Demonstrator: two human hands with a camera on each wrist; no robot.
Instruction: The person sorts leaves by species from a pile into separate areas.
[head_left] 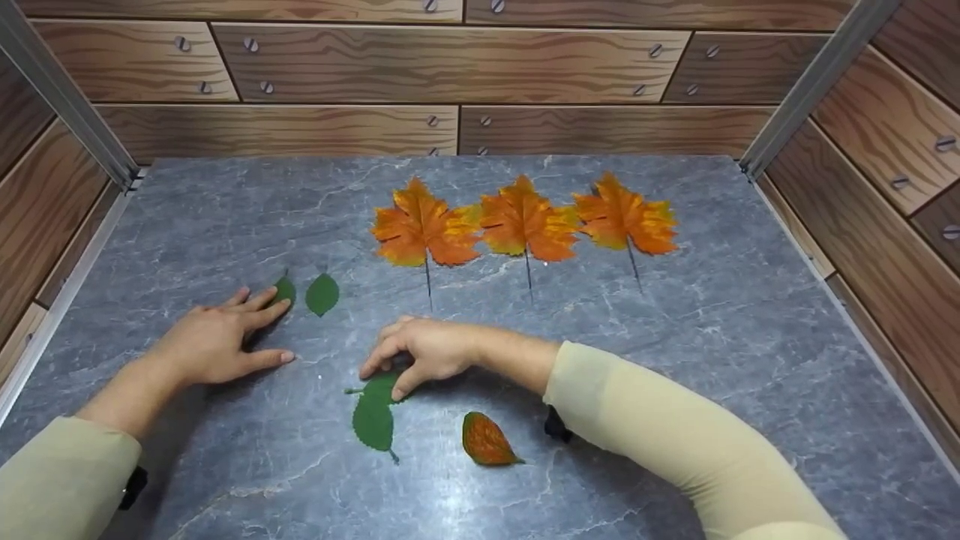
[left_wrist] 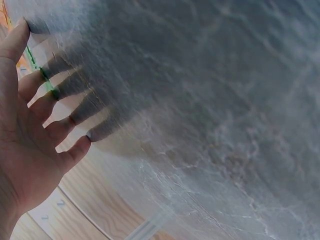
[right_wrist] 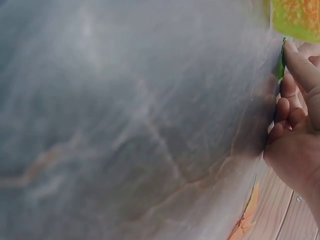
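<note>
Head view: two bare hands work among leaves on a grey marbled desk [head_left: 750, 322]. At left of frame, the left hand [head_left: 217, 341] is spread, its fingers nearly straight, with two fingertips resting over a green leaf [head_left: 286, 285]. Near the centre, the right hand [head_left: 435, 349] bends its fingers and thumb about an upper leaf [head_left: 384, 386]; the thumb touches it, but we cannot tell whether the leaf is pinched or merely covered.

For this handling, we judge, a light touch serves best: the left fingertips holding their leaf flat without dragging it, the right thumb and forefinger taking only an edge of the upper leaf. It overlaps or meets a lower leaf [head_left: 373, 424], so we would watch that the two do not slide together, and lift rather than scrape so that the thin tips do not crease.

As for position, we see the left hand's leaf at its fingertips, left of centre, with a second green leaf [head_left: 322, 295] just beside it to the right. The upper leaf lies directly below the right hand's fingers in the frame, the lower leaf beneath that. A red-brown leaf [head_left: 489, 439] sits apart, at lower centre, while three orange maple leaves [head_left: 527, 225] line the upper centre, stems pointing down the frame.
</note>
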